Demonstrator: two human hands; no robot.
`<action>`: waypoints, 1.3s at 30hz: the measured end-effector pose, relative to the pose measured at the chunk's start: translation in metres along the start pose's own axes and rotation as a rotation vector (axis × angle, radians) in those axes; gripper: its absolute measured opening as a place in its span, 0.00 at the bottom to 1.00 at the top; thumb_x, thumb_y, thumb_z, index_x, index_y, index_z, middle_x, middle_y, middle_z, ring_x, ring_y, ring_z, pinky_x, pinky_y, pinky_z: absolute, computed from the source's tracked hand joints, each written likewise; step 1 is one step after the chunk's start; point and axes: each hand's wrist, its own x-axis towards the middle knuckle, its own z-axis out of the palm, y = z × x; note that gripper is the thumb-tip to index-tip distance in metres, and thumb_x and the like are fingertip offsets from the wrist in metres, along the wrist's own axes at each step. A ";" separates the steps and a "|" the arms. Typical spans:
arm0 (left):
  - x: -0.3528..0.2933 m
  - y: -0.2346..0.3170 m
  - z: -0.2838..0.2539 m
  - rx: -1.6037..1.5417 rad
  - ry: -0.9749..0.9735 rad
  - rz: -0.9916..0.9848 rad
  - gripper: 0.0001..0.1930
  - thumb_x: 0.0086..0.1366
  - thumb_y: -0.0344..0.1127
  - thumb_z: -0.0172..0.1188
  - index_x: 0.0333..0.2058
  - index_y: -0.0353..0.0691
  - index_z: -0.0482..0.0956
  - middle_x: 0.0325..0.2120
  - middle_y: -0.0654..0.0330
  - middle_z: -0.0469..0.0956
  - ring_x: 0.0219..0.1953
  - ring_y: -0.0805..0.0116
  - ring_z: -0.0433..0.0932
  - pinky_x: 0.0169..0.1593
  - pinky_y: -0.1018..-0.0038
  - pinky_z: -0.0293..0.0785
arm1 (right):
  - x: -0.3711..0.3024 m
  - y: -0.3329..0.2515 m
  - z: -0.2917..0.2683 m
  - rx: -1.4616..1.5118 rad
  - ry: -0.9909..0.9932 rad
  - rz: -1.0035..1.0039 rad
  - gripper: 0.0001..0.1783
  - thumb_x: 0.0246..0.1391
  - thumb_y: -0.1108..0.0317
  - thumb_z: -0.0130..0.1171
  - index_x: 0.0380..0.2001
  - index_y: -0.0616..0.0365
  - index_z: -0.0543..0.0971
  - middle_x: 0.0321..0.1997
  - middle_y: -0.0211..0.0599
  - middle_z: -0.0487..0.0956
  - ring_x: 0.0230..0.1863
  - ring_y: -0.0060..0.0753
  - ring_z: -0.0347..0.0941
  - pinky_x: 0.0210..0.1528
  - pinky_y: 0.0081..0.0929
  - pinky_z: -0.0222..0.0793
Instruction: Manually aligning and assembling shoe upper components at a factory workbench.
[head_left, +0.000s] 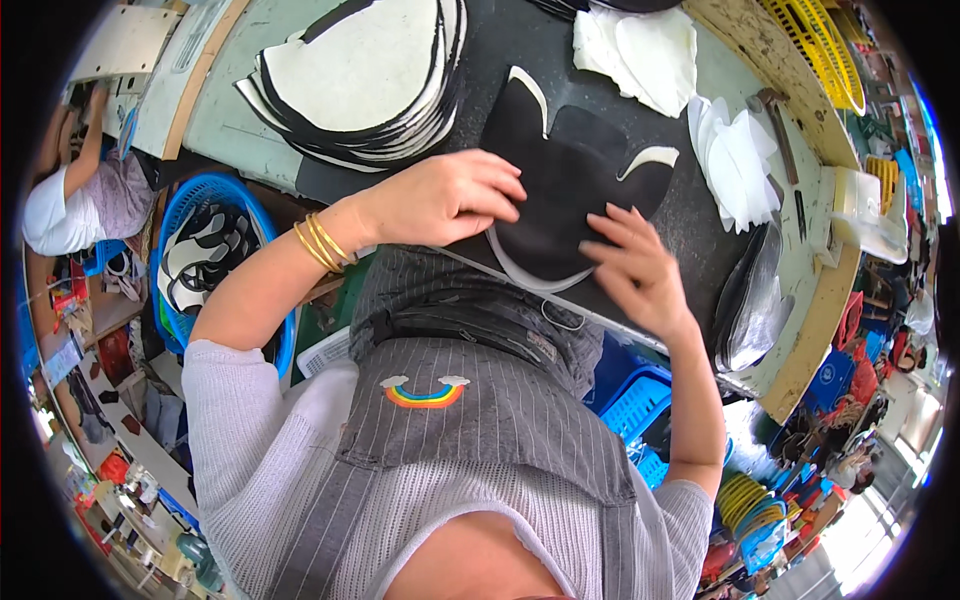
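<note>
A black curved piece [545, 205] with white edges, shaped like a shoe upper, lies on the dark work surface in front of me. At its left edge my left hand [465, 195] is closed, its bent fingers and thumb pinching the material. My right hand [635, 265] rests on its right side, with fingers apart and slightly blurred. Between the two upper tips of the piece is a smaller dark flap [590, 130]. Beyond my left hand stands a thick stack of similar black pieces with white lining [360, 70].
White thin pieces [645, 55] lie at the back, with more white pieces [735, 165] at right. A hammer [778, 130] lies near the wooden rim [815, 340]. Dark and silvery pieces [750, 310] are stacked at right. A blue basket [165, 250] with offcuts stands left; a person [90, 200] sits beyond.
</note>
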 end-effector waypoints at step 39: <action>-0.050 -0.001 -0.053 0.617 0.530 -0.240 0.16 0.57 0.33 0.61 0.42 0.31 0.76 0.48 0.49 0.74 0.54 0.53 0.71 0.58 0.63 0.65 | 0.154 -0.065 0.072 0.223 0.375 0.063 0.09 0.52 0.74 0.56 0.38 0.63 0.77 0.39 0.42 0.77 0.37 0.35 0.74 0.40 0.26 0.69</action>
